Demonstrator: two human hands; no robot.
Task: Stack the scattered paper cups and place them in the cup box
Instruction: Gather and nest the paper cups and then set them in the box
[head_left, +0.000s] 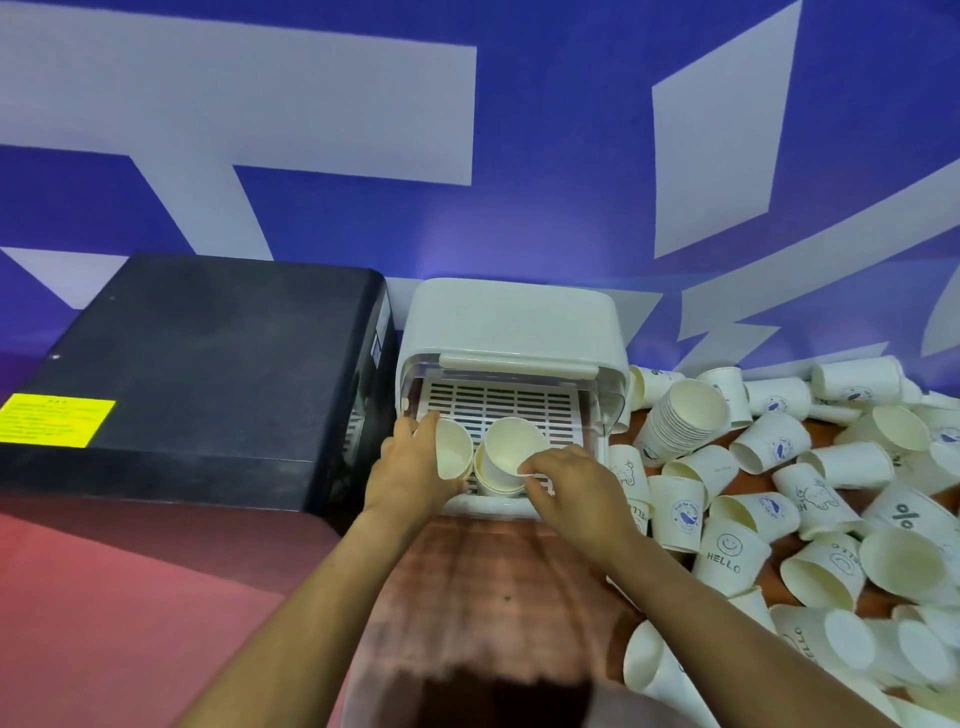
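Now both forearms reach away from the person into the open front of the white cup box (511, 322), which sits on the counter (483, 582) beside a black machine (197, 374). Her left hand (410, 467) curls around a tilted paper cup (453, 456) at the box's left side. Her right hand (569, 491), fingers bent and palm down, pinches the rim of a tilted cup stack (506, 457) resting on the slotted tray (511, 402). Scattered cups (810, 499) crowd the counter to the right.

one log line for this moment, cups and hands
left hand: holds cup | right hand: holds cup stack | site: cup box tray | loose cups: right
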